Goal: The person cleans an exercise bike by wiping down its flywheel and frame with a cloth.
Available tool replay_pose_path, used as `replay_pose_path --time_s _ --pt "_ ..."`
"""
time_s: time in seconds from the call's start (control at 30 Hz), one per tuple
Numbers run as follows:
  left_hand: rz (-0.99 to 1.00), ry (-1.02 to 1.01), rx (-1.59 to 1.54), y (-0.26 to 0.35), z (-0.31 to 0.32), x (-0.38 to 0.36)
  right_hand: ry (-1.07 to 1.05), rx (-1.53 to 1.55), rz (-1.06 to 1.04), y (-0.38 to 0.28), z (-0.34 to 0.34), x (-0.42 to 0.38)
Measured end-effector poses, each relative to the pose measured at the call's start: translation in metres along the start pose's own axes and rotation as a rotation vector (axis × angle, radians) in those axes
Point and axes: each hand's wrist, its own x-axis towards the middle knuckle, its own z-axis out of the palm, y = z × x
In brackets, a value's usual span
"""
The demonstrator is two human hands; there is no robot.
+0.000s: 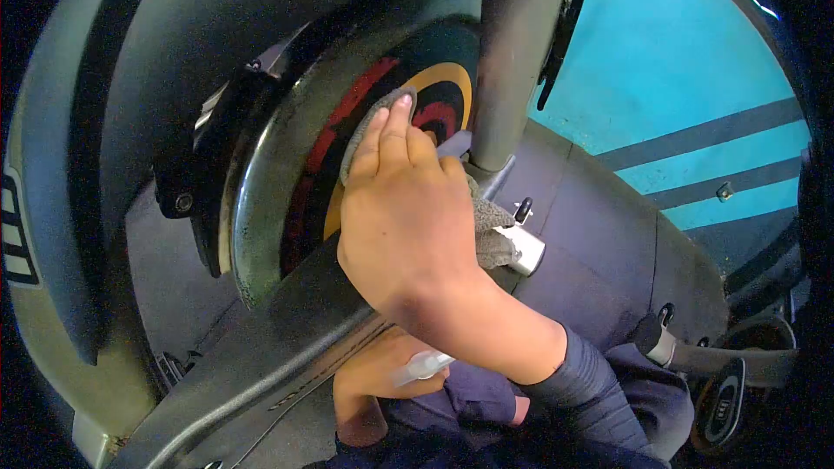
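My right hand (408,208) presses a grey cloth (483,221) against the round disc (347,113) of an exercise machine. Its fingers lie stretched and close together over the cloth, whose edges show past the fingertips and by the thumb side. The disc is dark with red and yellow-orange rings and a shiny metal rim (261,208). Lower down, beneath my right forearm, my left hand (378,369) is closed around a whitish translucent plastic piece (424,366) that resembles a spray bottle's nozzle. Most of that piece and the left fingertips are hidden.
A dark frame bar (252,373) slants across in front of the disc, and a grey upright post (517,52) rises at its right. A large dark housing (165,61) covers the left. Grey tiled floor (599,234) meets a turquoise striped surface (669,52). More equipment (725,404) stands lower right.
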Motion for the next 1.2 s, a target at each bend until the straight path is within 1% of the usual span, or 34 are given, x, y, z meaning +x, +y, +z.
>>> replay_pose_path --time_s 0.03,0.1,0.13,0.2,0.23,0.27,0.3,0.37,0.4,0.5,0.63,0.7,0.73,0.87,0.93,0.97,1.03,1.07,1.1,1.13,1.2 --pt "-0.061 -0.07 -0.001 0.002 -0.002 0.002 -0.006 0.004 0.001 0.001 0.002 0.001" --pt "0.382 0.148 -0.002 0.014 -0.008 0.005 0.077 -0.102 0.05 0.011 0.011 0.007" --pt "0.389 0.138 0.006 0.015 -0.008 0.005 0.077 -0.141 0.08 0.021 0.021 0.011" --pt "0.32 0.126 0.002 0.015 -0.007 0.005 0.113 -0.146 0.123 0.029 0.042 0.017" --pt "0.333 0.124 0.012 0.017 -0.008 0.005 0.136 -0.138 0.151 0.029 0.039 0.023" --pt "0.29 0.109 -0.031 0.019 -0.008 0.003 0.09 -0.106 0.143 0.03 0.034 0.021" --pt "0.243 0.097 -0.075 0.02 -0.008 0.002 0.097 -0.109 0.139 0.031 0.028 0.017" --pt "0.271 0.143 -0.036 0.021 -0.006 0.002 0.007 -0.009 0.041 0.029 0.012 0.007" --pt "0.288 0.181 -0.004 0.021 -0.005 0.002 0.093 -0.043 -0.016 0.024 0.011 0.0" --pt "0.304 0.179 -0.062 0.017 -0.004 0.001 0.115 0.051 -0.062 0.024 0.007 -0.006" --pt "0.276 0.138 -0.053 0.023 -0.01 0.0 0.129 0.032 -0.016 0.024 0.011 0.0" --pt "0.215 0.1 -0.084 0.024 -0.011 0.002 0.128 0.03 0.023 0.03 0.022 0.006" --pt "0.218 0.097 -0.08 0.023 -0.011 0.003 0.137 0.02 0.059 0.034 0.027 0.008" --pt "0.319 0.131 -0.071 0.018 -0.007 0.006 0.125 -0.054 0.082 0.037 0.034 0.011" --pt "0.356 0.161 -0.041 0.017 -0.007 0.004 0.124 0.109 0.025 0.041 0.03 0.008" --pt "0.354 0.187 -0.018 0.018 -0.006 0.004 0.127 0.104 0.018 0.039 0.027 0.002" --pt "0.352 0.211 -0.004 0.01 -0.001 0.004 -0.027 0.164 -0.081 0.028 0.002 -0.014" --pt "0.317 0.161 -0.03 -0.004 0.003 0.002 -0.07 0.234 -0.116 0.025 -0.007 -0.019" --pt "0.281 0.109 -0.053 -0.014 0.006 0.0 -0.074 0.236 -0.111 0.024 -0.012 -0.019" --pt "0.275 0.106 -0.055 -0.013 0.006 0.001 -0.084 0.275 -0.122 0.023 -0.015 -0.02" --pt "0.246 0.178 -0.042 -0.008 0.007 0.001 -0.096 0.322 -0.131 0.02 -0.01 -0.02"
